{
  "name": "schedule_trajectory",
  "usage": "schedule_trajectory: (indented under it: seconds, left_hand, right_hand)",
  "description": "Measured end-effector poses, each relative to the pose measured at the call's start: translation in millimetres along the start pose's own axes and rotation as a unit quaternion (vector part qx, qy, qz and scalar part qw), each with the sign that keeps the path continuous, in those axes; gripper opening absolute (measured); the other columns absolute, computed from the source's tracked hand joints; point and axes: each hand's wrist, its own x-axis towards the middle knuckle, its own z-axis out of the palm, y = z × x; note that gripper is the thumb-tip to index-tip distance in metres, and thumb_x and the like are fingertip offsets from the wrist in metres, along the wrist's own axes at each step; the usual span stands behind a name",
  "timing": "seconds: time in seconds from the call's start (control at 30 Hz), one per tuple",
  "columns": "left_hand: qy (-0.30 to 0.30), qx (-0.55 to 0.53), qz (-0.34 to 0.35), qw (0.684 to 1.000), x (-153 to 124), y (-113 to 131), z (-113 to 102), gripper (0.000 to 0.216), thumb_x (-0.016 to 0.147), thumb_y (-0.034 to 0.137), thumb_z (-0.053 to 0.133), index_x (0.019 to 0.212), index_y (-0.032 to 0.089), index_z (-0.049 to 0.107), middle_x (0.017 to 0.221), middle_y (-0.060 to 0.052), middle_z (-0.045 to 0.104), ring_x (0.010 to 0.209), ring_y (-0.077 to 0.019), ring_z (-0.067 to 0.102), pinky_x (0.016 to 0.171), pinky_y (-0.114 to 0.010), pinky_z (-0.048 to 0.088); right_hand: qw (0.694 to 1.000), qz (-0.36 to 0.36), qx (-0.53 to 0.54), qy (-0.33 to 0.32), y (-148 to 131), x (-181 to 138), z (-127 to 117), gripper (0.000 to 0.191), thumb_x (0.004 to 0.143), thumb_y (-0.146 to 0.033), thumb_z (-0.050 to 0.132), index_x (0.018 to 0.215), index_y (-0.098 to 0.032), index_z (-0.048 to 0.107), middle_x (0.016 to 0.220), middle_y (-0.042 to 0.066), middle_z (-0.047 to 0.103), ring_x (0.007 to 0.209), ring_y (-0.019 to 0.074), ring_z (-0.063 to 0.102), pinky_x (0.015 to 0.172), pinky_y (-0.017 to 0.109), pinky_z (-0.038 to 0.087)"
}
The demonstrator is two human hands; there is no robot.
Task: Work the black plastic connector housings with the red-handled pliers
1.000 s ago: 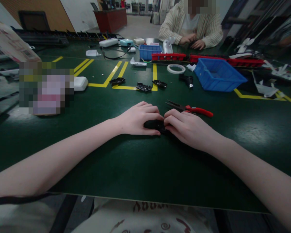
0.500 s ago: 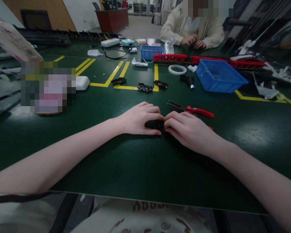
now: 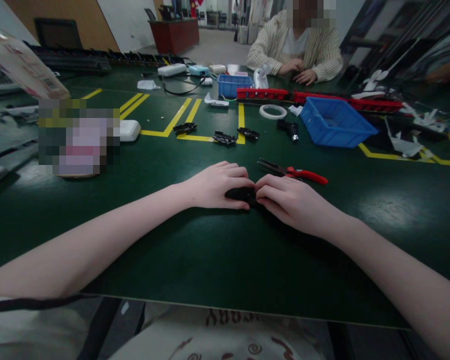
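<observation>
Between my hands, low over the green table (image 3: 195, 250), is a small black plastic part (image 3: 240, 193), mostly covered by fingers. My left hand (image 3: 223, 185) grips its left end, thumb on the near side and fingers on the far side. At the right end, my right hand (image 3: 283, 196) pinches it with bent fingertips; what exactly they press is hidden. Just beyond my right hand lie red-handled needle-nose pliers (image 3: 292, 171). Farther off sit black plastic pieces (image 3: 225, 137) with uneven edges, and a black piece with a shiny metal end (image 3: 288, 129).
A blue bin (image 3: 337, 125) stands at back right, near a white tape roll (image 3: 273, 111) and a long red strip (image 3: 262, 94). A smaller blue bin (image 3: 234, 86) is behind. Left are a white case (image 3: 129, 130) and a blurred-out object. Across the table sits a person (image 3: 296, 50).
Both hands keep their hold on the black part with hardly any movement. The view has shifted slightly. The person across has moved their hands a little.
</observation>
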Motion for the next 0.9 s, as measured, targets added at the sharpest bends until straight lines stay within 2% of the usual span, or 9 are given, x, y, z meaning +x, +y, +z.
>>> schedule_trajectory:
  seconds: [0.17,0.43,0.57,0.73,0.9]
  left_hand:
    - [-0.001,0.0,0.003,1.0,0.0,-0.6,-0.6,0.042,0.087,0.048,0.059,0.115,0.017,0.061,0.106,-0.008,0.06,0.093,-0.0209,0.056,0.081,-0.031,0.041]
    - [0.004,0.002,0.005,1.0,0.7,0.9,-0.8,0.041,0.087,0.047,0.059,0.114,0.016,0.061,0.104,-0.009,0.061,0.092,-0.0215,0.057,0.08,-0.031,0.041]
    - [-0.004,0.007,0.0,1.0,0.4,1.5,-2.0,0.039,0.088,0.045,0.057,0.115,0.018,0.06,0.106,-0.009,0.061,0.094,-0.0213,0.058,0.081,-0.031,0.042]
    - [-0.009,0.008,-0.003,1.0,-0.5,1.3,-3.9,0.04,0.088,0.043,0.058,0.117,0.015,0.06,0.109,-0.009,0.062,0.096,-0.022,0.058,0.084,-0.032,0.041]
    - [-0.01,0.012,-0.002,1.0,-3.0,-1.4,-6.4,0.047,0.088,0.046,0.057,0.123,0.014,0.056,0.11,-0.009,0.062,0.099,-0.0226,0.058,0.088,-0.034,0.04]
  right_hand:
    - [0.999,0.006,0.036,-0.009,-0.6,0.4,-1.6,0.02,0.093,-0.02,0.04,0.092,-0.015,0.059,0.102,0.011,0.061,0.085,0.0168,0.06,0.07,0.031,0.051]
    - [0.999,0.003,0.046,-0.013,2.0,-1.4,-0.2,0.019,0.093,-0.022,0.044,0.092,-0.016,0.062,0.104,0.01,0.061,0.086,0.0179,0.061,0.073,0.034,0.052]
    - [0.997,-0.002,0.079,0.003,3.1,-3.2,1.9,0.022,0.093,-0.024,0.043,0.101,-0.017,0.063,0.107,0.01,0.062,0.093,0.0176,0.062,0.079,0.034,0.053]
    - [0.999,-0.016,0.015,0.037,7.4,-8.5,1.4,0.027,0.093,-0.028,0.045,0.113,-0.017,0.061,0.116,0.011,0.062,0.104,0.0219,0.06,0.086,0.041,0.05]
    - [0.998,0.023,-0.013,0.052,21.8,-12.9,3.2,0.029,0.093,-0.029,0.045,0.115,-0.017,0.06,0.116,0.011,0.063,0.109,0.0228,0.058,0.09,0.043,0.047]
